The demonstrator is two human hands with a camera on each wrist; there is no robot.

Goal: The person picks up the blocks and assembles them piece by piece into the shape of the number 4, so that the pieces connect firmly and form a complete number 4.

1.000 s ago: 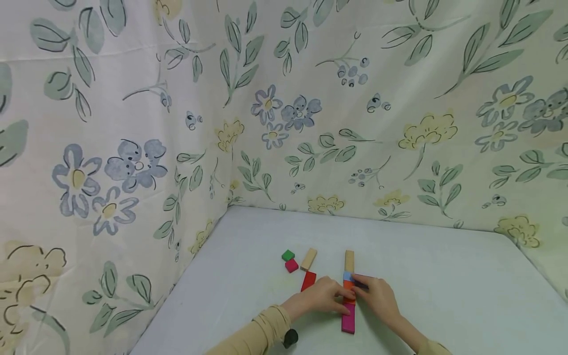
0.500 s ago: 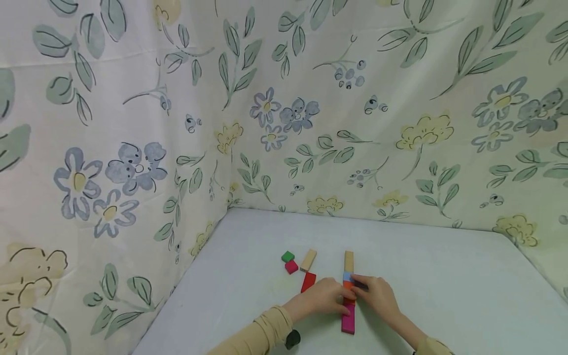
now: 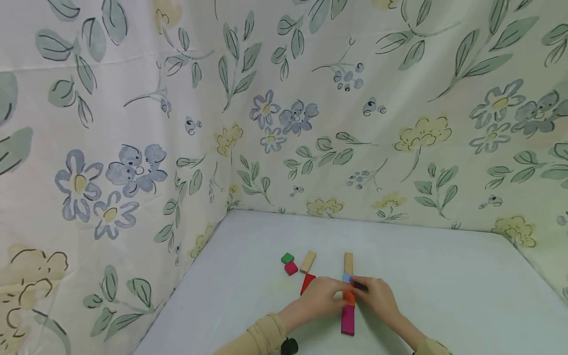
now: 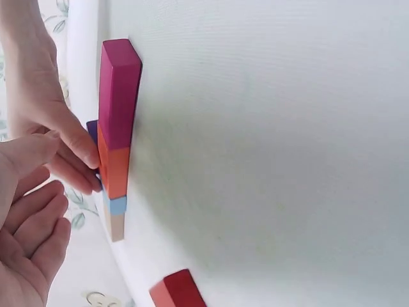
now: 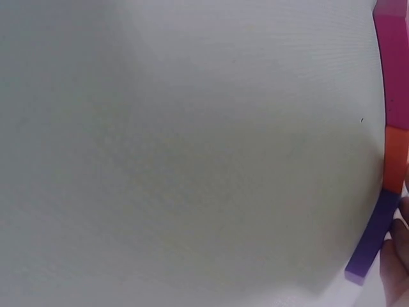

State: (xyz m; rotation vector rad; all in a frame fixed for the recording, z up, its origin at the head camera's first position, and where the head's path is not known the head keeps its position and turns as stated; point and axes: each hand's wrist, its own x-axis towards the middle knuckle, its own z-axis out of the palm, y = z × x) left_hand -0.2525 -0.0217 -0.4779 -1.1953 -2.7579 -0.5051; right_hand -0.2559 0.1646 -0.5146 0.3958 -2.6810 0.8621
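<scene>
Several wooden blocks form a straight row in the head view: a natural wood block (image 3: 348, 263) at the far end, a light blue block (image 3: 347, 278), an orange block (image 3: 348, 297) and a magenta block (image 3: 348, 320) nearest. My right hand (image 3: 379, 298) pinches a purple block (image 5: 372, 235) that juts out sideways from the row, with fingertips right at the orange and blue blocks. On the row's other side is my left hand (image 3: 321, 298), its fingers loosely bent. The left wrist view shows a gap between those left fingers (image 4: 48, 224) and the blocks.
Left of the row lie a red block (image 3: 308, 284), partly behind my left hand, another natural wood block (image 3: 308, 262), a green block (image 3: 287, 258) and a crimson block (image 3: 291, 268). A dark object (image 3: 289, 346) shows beside my left sleeve. Floral cloth (image 3: 266, 172) hangs behind the white table (image 3: 421, 266).
My left hand has drawn slightly back to the left, its fingertips coming away from the orange block. The right hand stays at the same place beside the row.
</scene>
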